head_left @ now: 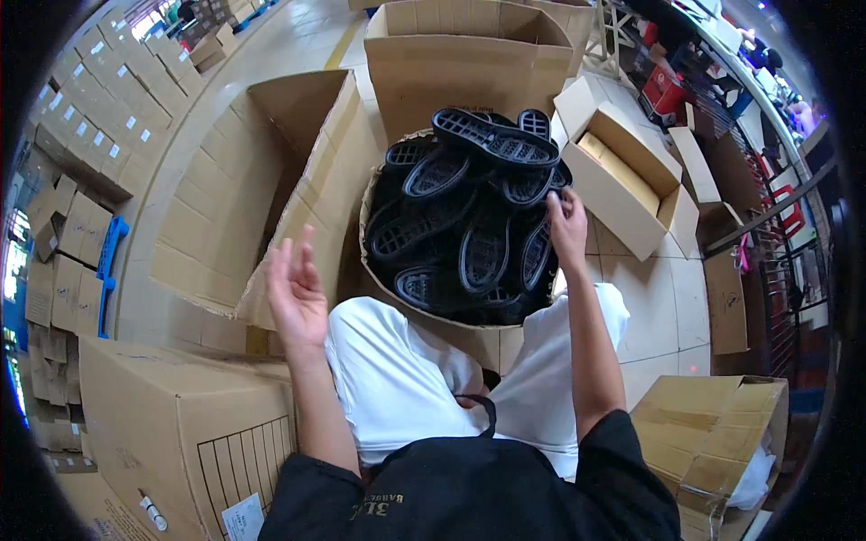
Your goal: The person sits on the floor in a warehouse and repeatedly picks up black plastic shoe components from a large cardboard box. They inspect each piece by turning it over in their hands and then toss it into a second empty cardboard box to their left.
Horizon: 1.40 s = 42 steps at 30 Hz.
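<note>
Head view: black moulded rubber shoe soles (469,216) heaped in a round cardboard drum (469,338) are fingered at its right rim by the right hand (566,225), grip not discernible, while the left hand (293,293) is held open and empty beside its left edge.

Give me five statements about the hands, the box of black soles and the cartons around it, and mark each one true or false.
1. The right hand reaches into the box of black shoe soles. True.
2. The left hand grips a sole. False: it is raised and open, holding nothing, beside the large open carton.
3. The soles are white. False: they are black, with a gridded tread.
4. A marker pen lies on the closed carton at lower left. True.
5. The small open carton to the right of the soles is full of soles. False: only flat tan packing shows inside it.
</note>
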Each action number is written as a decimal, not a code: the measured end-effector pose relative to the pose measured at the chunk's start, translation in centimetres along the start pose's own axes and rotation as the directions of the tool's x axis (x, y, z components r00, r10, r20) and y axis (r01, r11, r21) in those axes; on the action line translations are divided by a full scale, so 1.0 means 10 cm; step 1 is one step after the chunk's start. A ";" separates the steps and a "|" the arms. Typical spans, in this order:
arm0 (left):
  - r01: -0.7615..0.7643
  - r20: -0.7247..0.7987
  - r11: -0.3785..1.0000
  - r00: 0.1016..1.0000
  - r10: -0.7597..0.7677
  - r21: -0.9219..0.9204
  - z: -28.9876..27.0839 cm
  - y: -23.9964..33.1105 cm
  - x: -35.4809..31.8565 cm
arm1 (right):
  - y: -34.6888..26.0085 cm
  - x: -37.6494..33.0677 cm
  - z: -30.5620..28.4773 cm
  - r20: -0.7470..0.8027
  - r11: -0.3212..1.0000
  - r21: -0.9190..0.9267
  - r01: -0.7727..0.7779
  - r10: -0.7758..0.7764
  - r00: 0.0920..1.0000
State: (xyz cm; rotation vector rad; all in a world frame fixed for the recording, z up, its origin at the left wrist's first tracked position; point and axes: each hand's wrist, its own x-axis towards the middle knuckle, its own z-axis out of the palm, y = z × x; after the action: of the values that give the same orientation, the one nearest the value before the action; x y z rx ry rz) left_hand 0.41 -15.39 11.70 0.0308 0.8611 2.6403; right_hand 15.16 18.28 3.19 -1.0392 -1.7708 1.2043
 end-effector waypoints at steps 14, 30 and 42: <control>0.244 -0.014 0.818 0.960 -0.278 0.520 -0.31 -0.59 -0.56 | -0.83 0.25 0.46 -0.231 0.829 0.240 0.506 -0.457 0.859; 0.095 0.551 0.660 0.471 -0.689 0.745 0.17 -1.32 -1.38 | -0.36 -0.63 -0.36 0.313 0.434 0.846 -0.309 0.064 0.947; 0.326 0.020 0.909 0.939 -0.343 0.261 0.41 -0.61 -0.68 | -0.06 -1.09 -0.06 0.623 0.548 0.445 -0.708 0.378 0.685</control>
State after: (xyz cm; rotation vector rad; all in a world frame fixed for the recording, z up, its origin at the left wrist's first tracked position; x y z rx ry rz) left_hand 9.35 -10.87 12.20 0.0314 1.0728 2.1867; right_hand 19.90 8.43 2.48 -0.9335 -1.0891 2.4638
